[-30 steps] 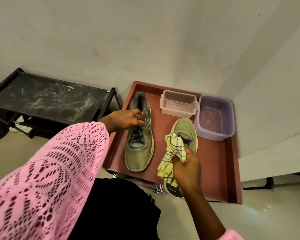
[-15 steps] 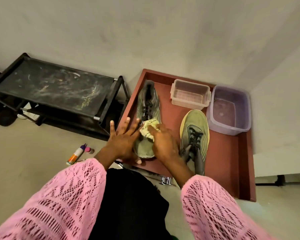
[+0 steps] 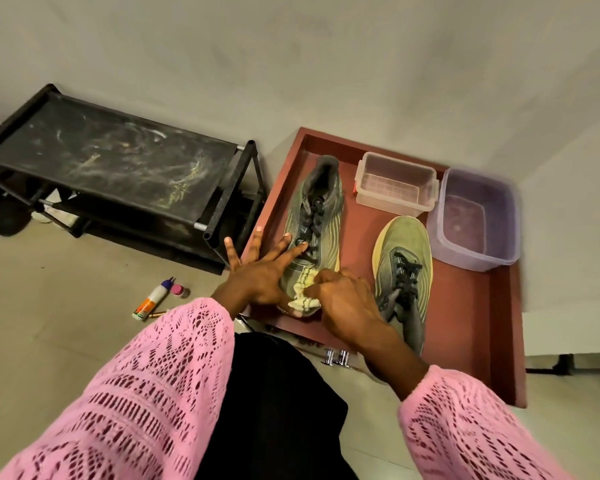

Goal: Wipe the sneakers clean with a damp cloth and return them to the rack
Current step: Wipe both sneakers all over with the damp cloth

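Since half a second ago: little changed. Left hand (image 3: 257, 275) splayed flat, steadying worn grey-green sneaker (image 3: 317, 220); right hand (image 3: 343, 299) clutching yellow striped cloth (image 3: 303, 289) on toe. Writing: none legible.

Soft, dim indoor light is falling evenly over the scene, leaving the pale plaster wall (image 3: 291, 64) greyish and casting only faint shadows beside the black fabric-topped shoe rack (image 3: 118, 161). The wide-angle lens is bending straight lines toward the edges, and the pink knitted sleeves (image 3: 136, 393) nearest the camera are looking slightly soft. A mild sheen is showing on the translucent purple plastic tub (image 3: 475, 216), whose rim is blurring a little.
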